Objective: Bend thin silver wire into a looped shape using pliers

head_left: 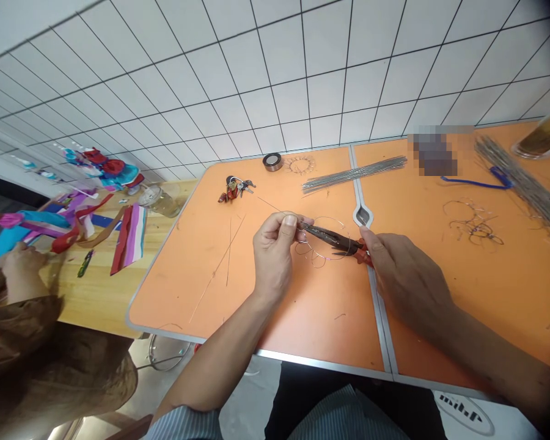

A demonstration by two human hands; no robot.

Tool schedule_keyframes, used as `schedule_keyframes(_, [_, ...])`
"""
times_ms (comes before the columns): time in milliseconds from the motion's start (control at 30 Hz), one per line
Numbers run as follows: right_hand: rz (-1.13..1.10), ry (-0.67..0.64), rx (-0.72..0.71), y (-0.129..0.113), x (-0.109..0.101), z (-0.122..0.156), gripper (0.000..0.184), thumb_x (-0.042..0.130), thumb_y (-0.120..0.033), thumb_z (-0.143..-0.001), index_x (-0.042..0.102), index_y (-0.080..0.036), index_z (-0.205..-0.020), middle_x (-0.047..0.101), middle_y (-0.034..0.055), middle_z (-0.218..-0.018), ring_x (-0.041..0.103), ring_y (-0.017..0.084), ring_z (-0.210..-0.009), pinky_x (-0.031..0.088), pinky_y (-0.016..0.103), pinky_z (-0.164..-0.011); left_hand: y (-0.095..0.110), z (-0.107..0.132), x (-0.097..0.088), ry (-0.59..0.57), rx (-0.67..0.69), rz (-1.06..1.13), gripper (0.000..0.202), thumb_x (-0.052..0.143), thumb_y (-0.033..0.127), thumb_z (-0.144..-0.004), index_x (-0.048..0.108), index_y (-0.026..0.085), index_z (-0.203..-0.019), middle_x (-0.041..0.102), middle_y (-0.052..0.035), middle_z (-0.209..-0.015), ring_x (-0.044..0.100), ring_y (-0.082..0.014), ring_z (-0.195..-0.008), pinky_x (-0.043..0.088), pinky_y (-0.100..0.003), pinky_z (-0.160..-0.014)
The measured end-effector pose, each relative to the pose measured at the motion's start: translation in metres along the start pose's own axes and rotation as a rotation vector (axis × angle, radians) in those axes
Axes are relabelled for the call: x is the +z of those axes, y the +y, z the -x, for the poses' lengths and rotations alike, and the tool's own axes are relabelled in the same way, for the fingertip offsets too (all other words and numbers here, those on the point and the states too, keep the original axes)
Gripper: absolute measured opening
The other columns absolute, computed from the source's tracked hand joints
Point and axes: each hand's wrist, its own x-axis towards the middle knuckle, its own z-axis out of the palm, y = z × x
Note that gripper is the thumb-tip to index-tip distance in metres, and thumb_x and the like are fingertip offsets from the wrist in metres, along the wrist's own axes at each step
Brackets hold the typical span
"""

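My left hand [275, 247] is closed in a pinch on a thin wire [318, 241] bent into small loops, held just above the orange table [256, 293]. My right hand [401, 275] grips the red handles of long-nose pliers [332, 237], whose dark jaws point left and meet the wire at my left fingertips. A straight end of the wire runs up and left from the pinch.
A bundle of straight wires [354, 173], a tape roll [272, 161], a key bunch [235, 187] and bent wire pieces [474, 226] lie on the table. More wires [527, 186] lie at the right. Another person's hand [21, 272] works on coloured ribbons [128, 235] at the left wooden table.
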Motion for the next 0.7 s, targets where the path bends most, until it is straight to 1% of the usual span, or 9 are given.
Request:
schedule_keyframes(167, [0.002,0.005,-0.009,0.0004,0.0005,0.0004,0.042,0.062,-0.012,-0.109,0.052,0.0,-0.148,0.073,0.0121,-0.096,0.06,0.025,-0.082,0.047,0.038,-0.07,-0.0002,-0.0001,-0.0004,0.004,0.0,-0.012,0.026,0.074,0.041,-0.104,0.075,0.02,-0.089,0.082,-0.0064,-0.1,0.062,-0.0107,-0.07,0.054,-0.026,-0.072])
schedule_keyframes(300, [0.002,-0.009,-0.008,0.0011,-0.0003,0.0002,0.041,0.06,-0.012,-0.11,0.051,-0.001,-0.149,0.073,0.0114,-0.095,0.06,0.025,-0.082,0.047,0.038,-0.07,0.0006,-0.0001,-0.0002,0.002,0.007,-0.012,0.026,0.073,0.04,-0.105,0.076,0.02,-0.088,0.082,-0.0056,-0.098,0.062,-0.0105,-0.071,0.053,-0.025,-0.072])
schedule_keyframes(500, [-0.014,-0.003,-0.008,0.0,-0.0002,-0.0006,0.037,0.059,-0.01,-0.109,0.053,-0.001,-0.144,0.071,0.0115,-0.093,0.059,0.025,-0.081,0.046,0.038,-0.069,0.0018,0.0005,0.0002,0.007,-0.002,-0.022,0.026,0.073,0.04,-0.105,0.075,0.02,-0.087,0.081,-0.0055,-0.099,0.062,-0.0102,-0.071,0.053,-0.025,-0.072])
schedule_keyframes(700, [-0.051,-0.033,0.012,-0.0001,0.0014,0.0008,0.038,0.055,-0.012,-0.111,0.049,-0.007,-0.149,0.072,0.0111,-0.094,0.06,0.026,-0.081,0.047,0.039,-0.07,0.0005,-0.0002,-0.0004,0.018,0.0,-0.037,0.026,0.074,0.042,-0.103,0.075,0.02,-0.089,0.081,-0.0058,-0.098,0.062,-0.0106,-0.07,0.053,-0.026,-0.071])
